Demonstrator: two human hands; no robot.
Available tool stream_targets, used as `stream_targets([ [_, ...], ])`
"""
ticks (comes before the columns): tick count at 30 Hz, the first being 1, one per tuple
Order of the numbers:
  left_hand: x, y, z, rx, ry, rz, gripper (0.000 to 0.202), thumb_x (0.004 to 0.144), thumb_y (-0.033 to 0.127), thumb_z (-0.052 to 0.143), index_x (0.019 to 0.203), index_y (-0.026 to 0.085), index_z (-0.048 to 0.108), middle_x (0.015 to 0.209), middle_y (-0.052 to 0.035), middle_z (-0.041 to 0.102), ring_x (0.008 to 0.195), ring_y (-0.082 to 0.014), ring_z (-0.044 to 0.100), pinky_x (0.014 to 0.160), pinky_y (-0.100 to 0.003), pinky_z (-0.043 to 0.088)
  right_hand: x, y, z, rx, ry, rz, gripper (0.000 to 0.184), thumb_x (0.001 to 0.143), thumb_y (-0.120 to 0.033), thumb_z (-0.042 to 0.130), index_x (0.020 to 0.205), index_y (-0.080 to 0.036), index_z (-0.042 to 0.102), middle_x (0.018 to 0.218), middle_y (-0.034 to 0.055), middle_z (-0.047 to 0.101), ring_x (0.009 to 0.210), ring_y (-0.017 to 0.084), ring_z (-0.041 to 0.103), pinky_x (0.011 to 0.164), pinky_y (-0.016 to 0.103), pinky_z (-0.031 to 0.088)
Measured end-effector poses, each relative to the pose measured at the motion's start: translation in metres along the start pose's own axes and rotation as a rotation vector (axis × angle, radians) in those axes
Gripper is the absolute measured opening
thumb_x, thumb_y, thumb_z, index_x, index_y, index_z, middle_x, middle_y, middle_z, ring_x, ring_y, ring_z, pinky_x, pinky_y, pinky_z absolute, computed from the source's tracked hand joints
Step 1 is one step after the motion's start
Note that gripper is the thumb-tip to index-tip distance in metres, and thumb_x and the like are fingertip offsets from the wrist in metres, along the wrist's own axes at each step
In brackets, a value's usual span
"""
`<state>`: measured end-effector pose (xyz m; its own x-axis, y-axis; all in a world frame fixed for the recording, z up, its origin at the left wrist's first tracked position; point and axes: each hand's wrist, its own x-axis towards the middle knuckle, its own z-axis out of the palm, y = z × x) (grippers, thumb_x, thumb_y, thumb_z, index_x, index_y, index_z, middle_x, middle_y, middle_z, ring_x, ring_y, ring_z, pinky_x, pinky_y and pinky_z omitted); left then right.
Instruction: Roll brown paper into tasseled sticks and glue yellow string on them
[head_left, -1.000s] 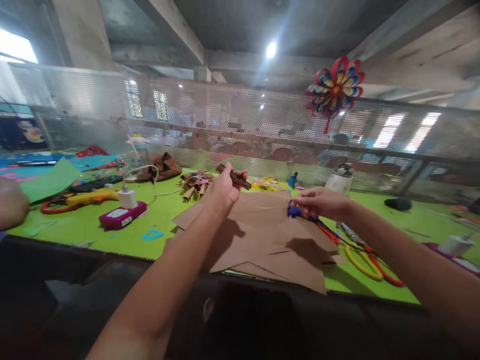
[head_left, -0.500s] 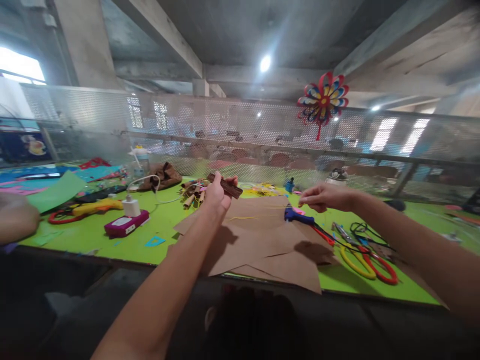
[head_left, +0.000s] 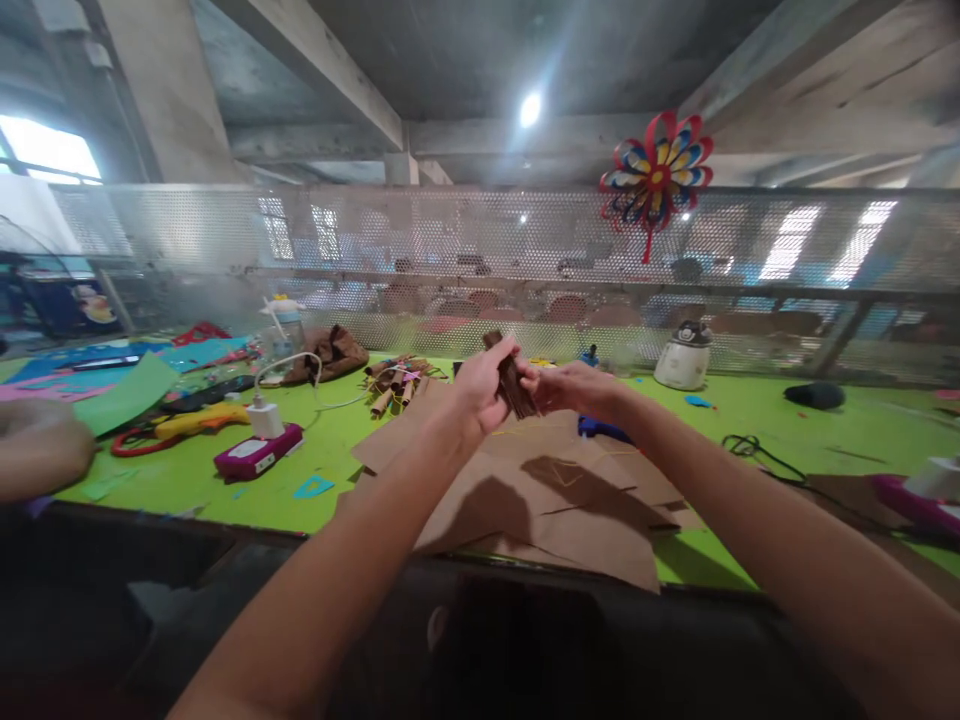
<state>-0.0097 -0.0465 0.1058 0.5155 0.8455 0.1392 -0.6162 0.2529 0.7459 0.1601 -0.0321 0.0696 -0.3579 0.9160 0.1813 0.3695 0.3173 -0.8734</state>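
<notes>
My left hand (head_left: 480, 388) is closed round a dark brown rolled paper stick (head_left: 510, 380), held up over a pile of brown paper sheets (head_left: 555, 490) on the green table (head_left: 757, 420). My right hand (head_left: 574, 388) meets it from the right, fingers pinching the stick's lower end. A blue glue gun (head_left: 600, 430) lies on the paper just below my right wrist, untouched. A heap of small brown paper rolls (head_left: 394, 378) lies behind my left hand.
A pink box with a white charger (head_left: 259, 448) and yellow-and-red scissors (head_left: 180, 420) lie at the left. A white pot (head_left: 681, 360), a dark cap (head_left: 816, 395) and a black cord (head_left: 754, 452) sit at the right. Another person's arm (head_left: 37, 455) rests at far left. Perforated metal fencing runs behind.
My right hand let go of the blue glue gun, rose and came left to join my left hand on the brown stick. The stick turned from lying flat to nearly upright.
</notes>
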Motion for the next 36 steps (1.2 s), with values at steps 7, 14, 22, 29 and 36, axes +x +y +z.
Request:
stream_targets([
  [7, 0.012, 0.011, 0.01, 0.164, 0.145, 0.305, 0.018, 0.088, 0.027, 0.048, 0.074, 0.016, 0.049, 0.058, 0.0004, 0.056, 0.054, -0.0102, 0.056, 0.059, -0.023, 0.046, -0.001, -0.024, 0.018, 0.622, -0.179, -0.004, 0.071, 0.082, -0.072, 0.023, 0.097, -0.014, 0.061, 0.093, 0.0148, 0.067, 0.084, 0.023, 0.063, 0.082, 0.041, 0.048],
  [14, 0.021, -0.012, 0.005, 0.269, 0.284, 0.41, 0.029, 0.082, 0.043, 0.056, 0.074, 0.015, 0.054, 0.073, -0.0027, 0.058, 0.055, -0.0099, 0.053, 0.055, -0.024, 0.042, -0.021, -0.043, 0.016, 0.22, -0.094, -0.09, 0.043, 0.074, -0.035, 0.067, 0.111, -0.02, 0.051, 0.079, 0.0019, 0.059, 0.057, 0.01, 0.054, 0.056, 0.026, 0.046],
  [22, 0.015, -0.016, 0.009, 0.094, 0.188, 0.337, 0.024, 0.079, 0.036, 0.06, 0.07, 0.015, 0.052, 0.072, -0.0049, 0.062, 0.076, -0.0162, 0.062, 0.074, -0.03, 0.044, -0.028, -0.058, 0.035, -0.565, 0.176, -0.182, 0.007, 0.083, -0.02, 0.044, 0.085, -0.018, 0.051, 0.063, -0.0015, 0.051, 0.053, 0.011, 0.045, 0.05, 0.024, 0.033],
  [29, 0.009, 0.021, -0.038, -0.224, 0.15, 0.214, 0.021, 0.086, 0.028, 0.048, 0.071, 0.014, 0.053, 0.07, -0.0067, 0.064, 0.079, -0.0204, 0.065, 0.081, -0.04, 0.048, -0.057, -0.055, 0.021, -0.774, -0.013, -0.12, 0.02, 0.088, -0.028, 0.039, 0.088, -0.02, 0.057, 0.068, 0.0019, 0.057, 0.061, 0.015, 0.049, 0.057, 0.026, 0.035],
  [36, 0.017, 0.056, -0.11, -0.251, 0.353, 0.243, 0.029, 0.091, 0.016, 0.033, 0.07, 0.015, 0.052, 0.063, -0.0058, 0.063, 0.07, -0.0163, 0.065, 0.073, -0.034, 0.052, -0.079, -0.036, -0.022, -0.863, -0.15, 0.018, 0.03, 0.089, -0.039, 0.037, 0.083, -0.02, 0.059, 0.08, 0.0062, 0.061, 0.07, 0.019, 0.053, 0.062, 0.029, 0.039],
])
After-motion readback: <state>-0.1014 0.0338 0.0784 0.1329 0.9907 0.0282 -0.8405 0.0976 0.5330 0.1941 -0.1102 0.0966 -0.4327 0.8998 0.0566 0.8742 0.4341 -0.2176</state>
